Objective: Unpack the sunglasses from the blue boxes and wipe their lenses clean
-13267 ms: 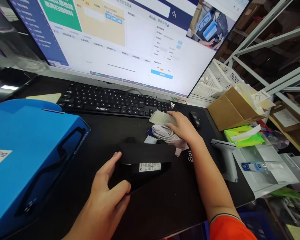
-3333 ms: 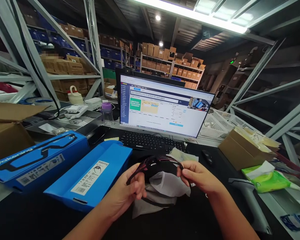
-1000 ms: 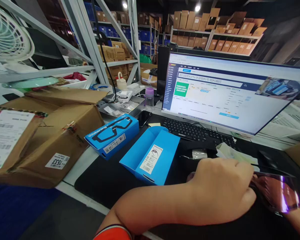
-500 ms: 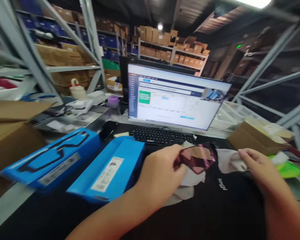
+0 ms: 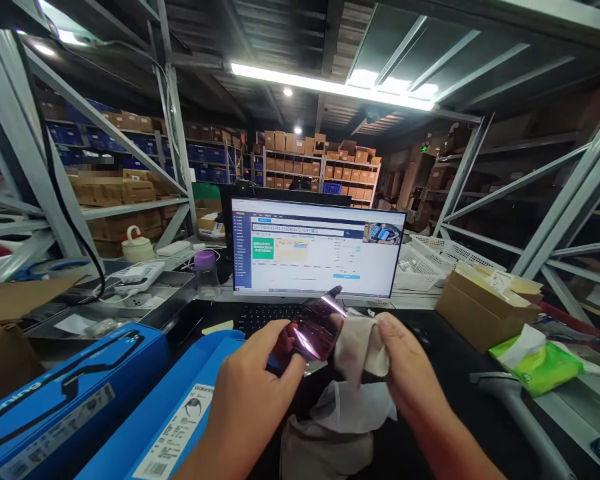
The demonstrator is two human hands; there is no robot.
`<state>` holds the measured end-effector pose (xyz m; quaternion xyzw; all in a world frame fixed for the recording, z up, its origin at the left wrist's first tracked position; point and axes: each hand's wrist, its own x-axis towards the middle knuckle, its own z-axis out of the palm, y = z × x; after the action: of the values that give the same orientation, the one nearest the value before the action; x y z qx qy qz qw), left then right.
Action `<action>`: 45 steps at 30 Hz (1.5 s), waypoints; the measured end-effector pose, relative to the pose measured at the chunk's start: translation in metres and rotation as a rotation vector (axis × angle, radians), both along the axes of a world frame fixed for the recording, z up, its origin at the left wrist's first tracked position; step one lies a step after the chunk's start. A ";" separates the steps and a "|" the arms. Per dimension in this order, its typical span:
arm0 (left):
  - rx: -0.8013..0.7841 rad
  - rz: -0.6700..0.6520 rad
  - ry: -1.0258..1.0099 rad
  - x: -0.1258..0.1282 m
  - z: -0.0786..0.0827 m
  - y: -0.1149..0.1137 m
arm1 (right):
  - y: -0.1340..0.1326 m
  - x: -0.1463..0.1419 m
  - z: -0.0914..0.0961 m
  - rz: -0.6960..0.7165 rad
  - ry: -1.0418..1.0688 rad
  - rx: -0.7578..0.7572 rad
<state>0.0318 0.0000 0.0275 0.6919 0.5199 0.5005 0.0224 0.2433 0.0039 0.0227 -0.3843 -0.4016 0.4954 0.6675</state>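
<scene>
My left hand is closed on one end of a pair of sunglasses with a reddish mirrored lens, raised above the dark desk mat. Pinched in my right hand is a pale grey cloth, which hangs beside the lens at its right end; I cannot tell whether the two touch. Below the hands lie a white sheet and a grey cloth pouch. To the left of my left hand sits an opened blue box with a white label, and beyond it a second blue box printed with glasses.
A monitor stands behind a black keyboard. On the right are a cardboard box, a green tissue pack, a grey handheld scanner and a mouse. A purple-lidded bottle stands left of the monitor.
The view has tilted up. My right hand has brought the cloth closer to the sunglasses, and the lens has turned in my left hand. More of the sheet and pouch below shows now.
</scene>
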 end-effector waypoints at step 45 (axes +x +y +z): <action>0.197 -0.183 0.359 0.028 -0.039 -0.002 | -0.004 -0.047 -0.019 -0.068 0.328 -0.005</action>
<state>0.0600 -0.0023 -0.0117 0.8131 0.3991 0.4135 -0.0930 0.1966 -0.0004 0.0039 -0.3131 -0.2727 0.5296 0.7397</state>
